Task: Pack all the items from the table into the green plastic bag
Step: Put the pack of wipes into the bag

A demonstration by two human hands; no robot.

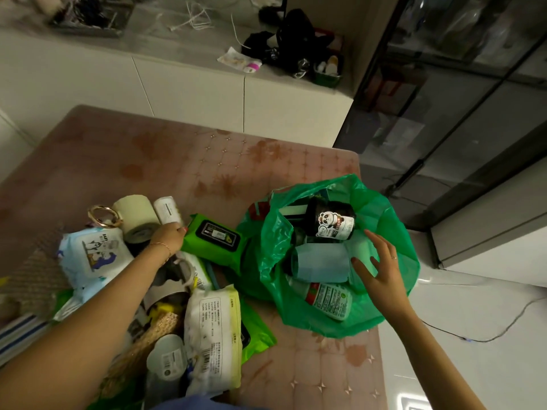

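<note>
L hand [167, 236] has fingers clamped on the green wipes pack [214, 239] just beside the green plastic bag [393, 232] w/ R hand [381, 270] fingers spread over its mouth, so risk = pack snags the floppy rim & tips the panda jar [331, 220] out.

The worktop [183, 161] has a pinkish quilted cover with star studs. The green plastic bag [393, 232] lies open on it under the right hand [381, 270]. A green wipes pack [214, 236] lies just beside the left hand [167, 239], a paper roll [137, 216] beyond it, a blue-white wipes pack [91, 255] left of its wrist.
</note>
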